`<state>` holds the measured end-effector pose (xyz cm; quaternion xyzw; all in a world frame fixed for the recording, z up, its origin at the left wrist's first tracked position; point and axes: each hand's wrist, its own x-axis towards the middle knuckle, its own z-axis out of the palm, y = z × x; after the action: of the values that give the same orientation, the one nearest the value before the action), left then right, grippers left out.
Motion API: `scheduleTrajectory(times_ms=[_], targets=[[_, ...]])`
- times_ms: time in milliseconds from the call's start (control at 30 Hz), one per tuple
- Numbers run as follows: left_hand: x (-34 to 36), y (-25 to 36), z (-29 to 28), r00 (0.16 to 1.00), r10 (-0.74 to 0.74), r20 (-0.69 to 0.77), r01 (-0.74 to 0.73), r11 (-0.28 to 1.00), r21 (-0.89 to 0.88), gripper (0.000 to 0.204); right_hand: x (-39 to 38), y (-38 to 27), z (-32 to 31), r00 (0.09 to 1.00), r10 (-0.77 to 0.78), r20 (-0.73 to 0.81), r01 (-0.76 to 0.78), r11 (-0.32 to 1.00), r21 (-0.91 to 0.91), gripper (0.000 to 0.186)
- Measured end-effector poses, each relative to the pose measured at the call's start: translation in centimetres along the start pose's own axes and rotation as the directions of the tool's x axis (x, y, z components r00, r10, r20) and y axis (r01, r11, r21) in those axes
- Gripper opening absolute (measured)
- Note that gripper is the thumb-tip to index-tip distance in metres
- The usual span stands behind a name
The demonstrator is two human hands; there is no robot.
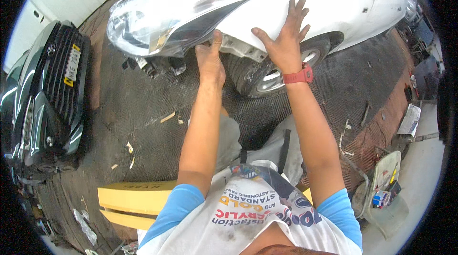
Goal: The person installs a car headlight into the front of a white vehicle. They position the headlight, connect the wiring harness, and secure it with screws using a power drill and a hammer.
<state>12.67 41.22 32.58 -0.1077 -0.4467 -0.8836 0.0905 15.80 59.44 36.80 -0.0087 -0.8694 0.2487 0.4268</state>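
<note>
A white car's headlight (pixel 157 21), partly wrapped in clear plastic film, sits at the front corner of the body. My left hand (pixel 210 62) is closed at its lower edge, thumb on the outside and the other fingers curled out of sight beneath. Fingers spread, my right hand (pixel 286 40) is laid against the white fender (pixel 272 9), just above the front wheel (pixel 272 79); it grasps nothing. A red watch (pixel 299 75) is on my right wrist. Between my hands, a pale bracket (pixel 242 47) shows below the fender edge.
A dark car (pixel 52 93) stands close on the left. Behind me lies a yellow bench-like piece (pixel 136 198). At the right are a worn chair (pixel 386 174) and a blue-and-white roll (pixel 381 199). Scraps of tape (pixel 130 147) litter the dark textured floor (pixel 143 112).
</note>
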Motion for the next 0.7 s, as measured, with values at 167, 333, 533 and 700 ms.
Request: scheduleTrajectory(times_ms=[167,333,533,700], targets=[[1.0,-0.7,1.4,0.992,-0.045,-0.114,0.040,0.998,-0.047,0.086,7.6,2.9,-3.1,0.998,-0.041,-0.044,0.039,0.998,-0.041,0.127],[0.2,-0.2,2.5,0.983,-0.045,-0.178,0.038,0.998,-0.044,0.077,11.8,3.0,-4.7,0.975,0.175,0.135,-0.177,0.984,0.005,0.117],[0.4,-1.0,1.8,0.991,-0.038,-0.126,0.033,0.999,-0.043,0.079,13.1,4.1,-1.8,0.985,0.166,0.044,-0.165,0.986,-0.008,0.135],[0.2,-0.4,2.3,0.987,-0.018,-0.157,0.014,1.000,-0.022,0.087,14.5,2.4,-2.3,0.985,0.136,0.106,-0.136,0.991,-0.002,0.136]])
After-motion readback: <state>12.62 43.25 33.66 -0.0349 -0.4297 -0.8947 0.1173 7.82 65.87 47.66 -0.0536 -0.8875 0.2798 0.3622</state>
